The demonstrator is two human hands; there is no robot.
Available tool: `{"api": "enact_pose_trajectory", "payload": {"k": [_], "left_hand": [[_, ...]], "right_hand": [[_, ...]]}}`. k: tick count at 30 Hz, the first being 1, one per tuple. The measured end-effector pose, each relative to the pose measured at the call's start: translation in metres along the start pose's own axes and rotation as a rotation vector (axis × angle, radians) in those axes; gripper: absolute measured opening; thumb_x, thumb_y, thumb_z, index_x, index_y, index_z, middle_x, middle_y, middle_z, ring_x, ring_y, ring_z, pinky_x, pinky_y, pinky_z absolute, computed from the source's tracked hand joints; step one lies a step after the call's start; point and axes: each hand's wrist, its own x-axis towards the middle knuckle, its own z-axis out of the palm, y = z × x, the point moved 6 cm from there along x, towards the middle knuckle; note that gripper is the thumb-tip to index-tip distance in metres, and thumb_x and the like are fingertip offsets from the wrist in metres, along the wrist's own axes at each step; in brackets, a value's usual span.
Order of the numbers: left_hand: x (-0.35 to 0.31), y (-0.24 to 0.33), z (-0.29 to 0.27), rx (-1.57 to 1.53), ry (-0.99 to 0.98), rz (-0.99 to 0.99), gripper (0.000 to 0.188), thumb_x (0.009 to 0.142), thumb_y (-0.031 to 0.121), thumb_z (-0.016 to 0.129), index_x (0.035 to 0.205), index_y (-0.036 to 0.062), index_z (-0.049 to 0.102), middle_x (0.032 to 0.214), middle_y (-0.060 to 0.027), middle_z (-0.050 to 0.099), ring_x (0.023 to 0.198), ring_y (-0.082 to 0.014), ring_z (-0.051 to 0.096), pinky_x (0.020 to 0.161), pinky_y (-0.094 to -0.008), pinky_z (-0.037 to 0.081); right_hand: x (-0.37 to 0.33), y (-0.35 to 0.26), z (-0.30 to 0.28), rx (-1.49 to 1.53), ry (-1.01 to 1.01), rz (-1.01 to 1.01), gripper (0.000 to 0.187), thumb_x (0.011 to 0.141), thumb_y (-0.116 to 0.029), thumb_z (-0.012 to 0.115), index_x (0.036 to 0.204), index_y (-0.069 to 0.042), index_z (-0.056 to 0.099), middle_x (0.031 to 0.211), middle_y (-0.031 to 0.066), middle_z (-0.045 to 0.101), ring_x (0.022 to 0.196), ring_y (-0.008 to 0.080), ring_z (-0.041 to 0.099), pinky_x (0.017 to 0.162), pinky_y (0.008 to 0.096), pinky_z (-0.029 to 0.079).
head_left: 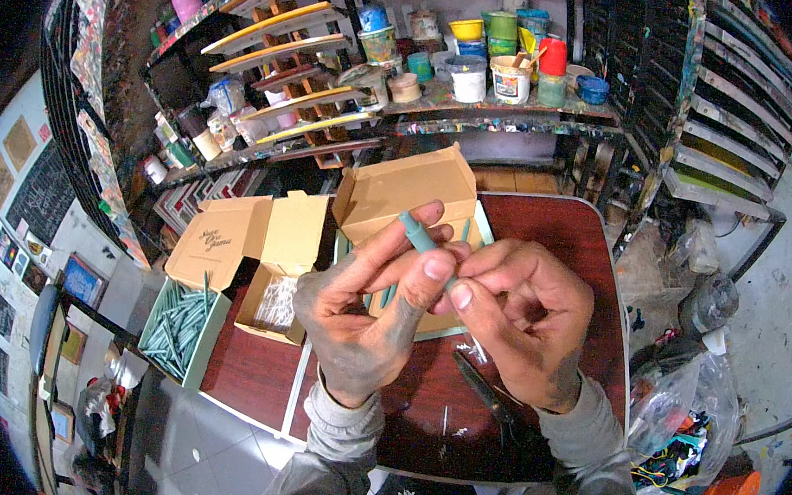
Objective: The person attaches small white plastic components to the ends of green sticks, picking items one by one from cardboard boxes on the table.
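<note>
Both hands (446, 317) hold a pen (418, 233) at the table centre (555, 232). An open box (400, 192) stands at twelve o'clock. A box of pens (180, 328) lies at nine o'clock.

1. Dark red wooden bench (564, 237): right part bare, a hand passes freely.
2. Left blocked by open tan cardboard boxes (269, 265).
3. Near edge: black scissors (482, 389) obstruct.

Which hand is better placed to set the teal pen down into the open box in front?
Left, probably. The left hand grips the teal pen along its barrel, its tip already over the open box. The right hand only pinches the lower end.
</note>
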Motion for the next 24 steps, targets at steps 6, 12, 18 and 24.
{"api": "enact_pose_trajectory", "payload": {"k": [6,12,18,24], "left_hand": [[-0.001,-0.005,0.0,0.107,0.147,0.084,0.033,0.092,0.006,0.071,0.12,-0.0097,0.065,0.097,-0.0205,0.074,0.087,-0.0243,0.073,0.078,-0.0343,0.059],[0.003,0.006,-0.002,0.141,0.128,0.042,0.03,0.094,0.008,0.068,0.118,-0.0109,0.065,0.098,-0.022,0.073,0.085,-0.027,0.073,0.073,-0.0355,0.061],[0.002,0.005,-0.003,0.115,0.16,0.026,0.033,0.096,0.014,0.068,0.118,-0.0101,0.066,0.095,-0.0207,0.073,0.08,-0.0236,0.072,0.069,-0.0328,0.058],[0.001,0.004,-0.003,0.108,0.22,0.028,0.036,0.097,0.018,0.068,0.119,-0.0099,0.065,0.093,-0.0191,0.073,0.081,-0.0225,0.071,0.069,-0.0306,0.056]], "right_hand": [[0.002,0.005,-0.003,-0.089,-0.036,0.166,0.013,0.092,0.001,0.067,0.103,0.003,0.06,0.103,0.0114,0.066,0.097,0.0143,0.067,0.082,0.0264,0.057],[0.003,0.008,0.002,0.02,-0.033,0.145,0.013,0.091,0.002,0.068,0.102,0.002,0.06,0.107,0.0124,0.066,0.102,0.0158,0.066,0.085,0.0273,0.056],[0.003,0.009,0.004,-0.034,-0.069,0.138,0.011,0.093,0.002,0.067,0.102,0.003,0.061,0.108,0.0129,0.066,0.103,0.0163,0.065,0.088,0.0292,0.056],[0.002,0.009,0.004,-0.08,-0.087,0.135,0.008,0.096,-0.002,0.064,0.101,0.003,0.062,0.106,0.0114,0.067,0.102,0.014,0.064,0.086,0.0275,0.054]]}}
